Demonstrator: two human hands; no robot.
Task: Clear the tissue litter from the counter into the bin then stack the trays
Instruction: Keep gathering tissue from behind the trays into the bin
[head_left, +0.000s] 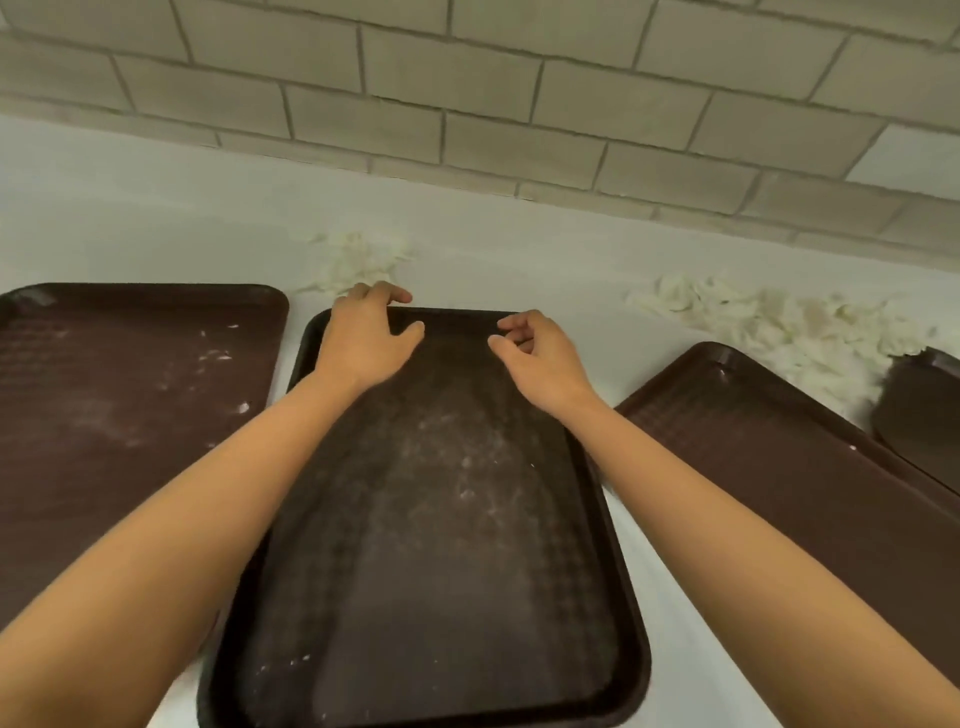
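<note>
Cropped at the right, toward the white counter's (156, 218) back edge: dark brown plastic tray (922, 415), shape untellable. Cropped left: reddish-brown rectangular tray (130, 415).

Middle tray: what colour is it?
The middle tray is dark brown with white specks, in the head view.

Beige brick-pattern tile wall (493, 130) at back w/ darker grout lines (spans the whole top of view).

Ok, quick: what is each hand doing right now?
Left hand: grips the far rim of the middle tray.
Right hand: loosely curled above that tray, holding nothing.
</note>
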